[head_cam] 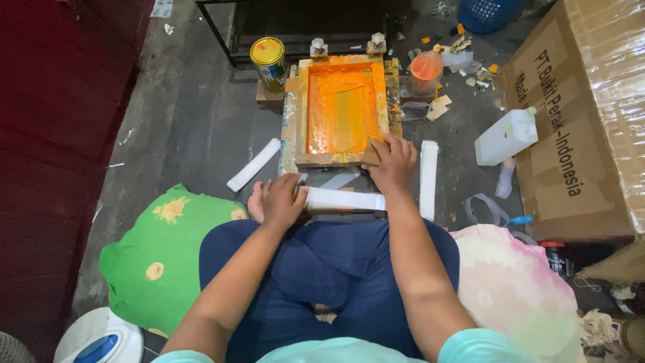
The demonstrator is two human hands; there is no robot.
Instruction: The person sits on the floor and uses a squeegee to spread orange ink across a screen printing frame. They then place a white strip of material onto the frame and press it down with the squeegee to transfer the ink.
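Observation:
A wooden printing screen frame (299,107) smeared with orange ink lies on the floor in front of my crossed legs. My right hand (392,163) rests on the frame's near right corner, gripping its wooden edge. My left hand (283,199) presses on the left end of a white folded strip (346,199) lying across below the frame. Another white strip (428,178) lies upright to the right of my right hand. A third white strip (254,165) lies slanted to the left.
A yellow tin (269,62) stands left of the frame, an orange-stained cup (426,72) to its right. A white jug (506,137) and large cardboard box (578,121) sit at right. A green cushion (154,262) and a pink cushion (517,289) flank my legs.

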